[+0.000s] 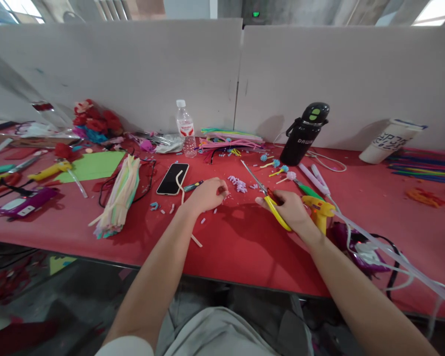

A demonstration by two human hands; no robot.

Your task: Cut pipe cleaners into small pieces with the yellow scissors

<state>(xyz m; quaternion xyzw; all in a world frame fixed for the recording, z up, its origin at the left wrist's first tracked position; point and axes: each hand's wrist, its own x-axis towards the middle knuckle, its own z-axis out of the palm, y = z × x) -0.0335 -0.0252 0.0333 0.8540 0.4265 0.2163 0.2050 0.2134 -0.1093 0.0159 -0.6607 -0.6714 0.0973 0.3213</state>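
Note:
My right hand (pixel 289 207) is closed around the yellow handles of a pair of scissors (pixel 278 213), whose blades point up and to the left. On the red table (pixel 222 252), my left hand (pixel 209 194) has its fingers curled together; whatever they may pinch is too small to make out. A pile of short purple pieces (pixel 238 184) lies between the hands. Beside my left hand are a black phone (pixel 173 179), a cream pipe cleaner (pixel 179 184) lying partly across it, and a dark green pen-like item (pixel 193 186). Several small pale bits are scattered near my left wrist.
A bundle of pale pipe cleaners (pixel 121 198) lies left, a water bottle (pixel 186 129) and coloured pipe cleaners (pixel 232 140) behind. At the right are a black flask (pixel 304 134), a yellow glue gun (pixel 321 211) with trailing cables, and a tilted white cup (pixel 389 142).

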